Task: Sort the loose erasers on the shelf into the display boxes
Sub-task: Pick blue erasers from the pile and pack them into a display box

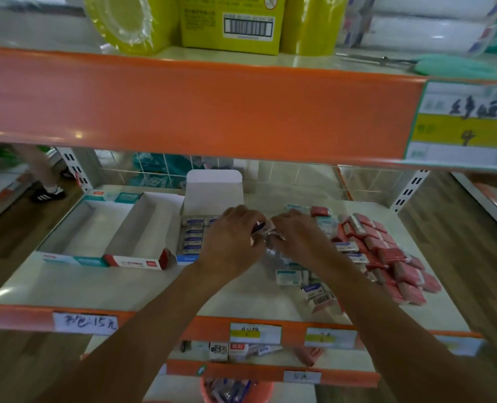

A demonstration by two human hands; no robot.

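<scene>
My left hand (pixel 232 238) and my right hand (pixel 298 237) meet over the middle of the shelf (pixel 125 286) and both pinch a crinkled clear plastic wrapper (pixel 266 232) between them. A white display box (pixel 193 237) with a raised lid holds rows of blue-and-white erasers, just left of my left hand. Further left lie a red-ended display box (pixel 138 258) and a teal-ended display box (pixel 67 257), both with bare white insides. Loose pink erasers (pixel 386 254) and blue-and-white erasers (pixel 289 277) are piled on the right.
An orange shelf edge (pixel 183 106) hangs above, with yellow-green packages (pixel 229 21) on top. Price labels (pixel 84 322) line the front rail. A lower shelf holds small boxes (pixel 218 351). A person's shoe (pixel 48 194) stands on the floor at the left.
</scene>
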